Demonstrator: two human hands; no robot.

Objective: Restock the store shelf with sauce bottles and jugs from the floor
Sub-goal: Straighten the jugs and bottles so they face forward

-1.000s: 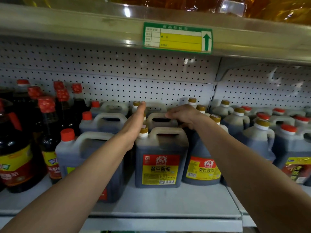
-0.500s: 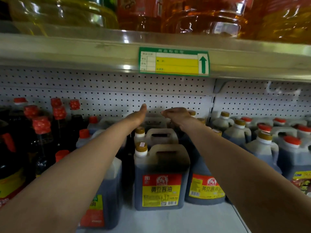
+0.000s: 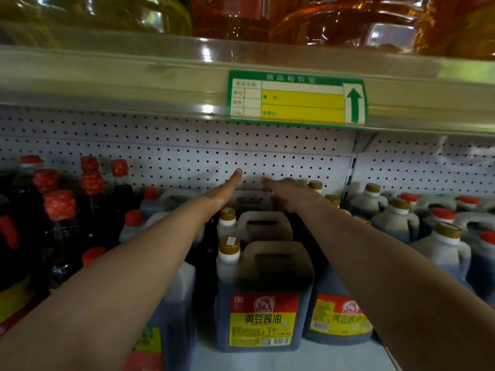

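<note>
Dark soy sauce jugs with gold caps stand in a row on the shelf [image 3: 334, 356]. The front jug [image 3: 263, 319] has a red and yellow label, a second jug [image 3: 265, 226] stands behind it, and a rear jug [image 3: 250, 195] sits near the pegboard. My left hand [image 3: 227, 186] reaches far in with straight fingers along the left side of the rear jug. My right hand [image 3: 290, 195] lies over the top of the rear jug with its fingers stretched to the left. Another labelled jug [image 3: 338, 321] stands under my right forearm.
Red-capped jugs [image 3: 174, 290] and tall dark bottles [image 3: 57, 210] crowd the left. More jugs [image 3: 442, 250] fill the bay at right. The upper shelf edge with a green and yellow price tag [image 3: 297, 99] hangs low overhead, carrying oil bottles [image 3: 321, 20]. The pegboard [image 3: 187, 156] closes the back.
Both arms have stretched deeper toward the pegboard and the view has moved closer. My right hand left the second jug's handle and now lies over the rear jug.
</note>
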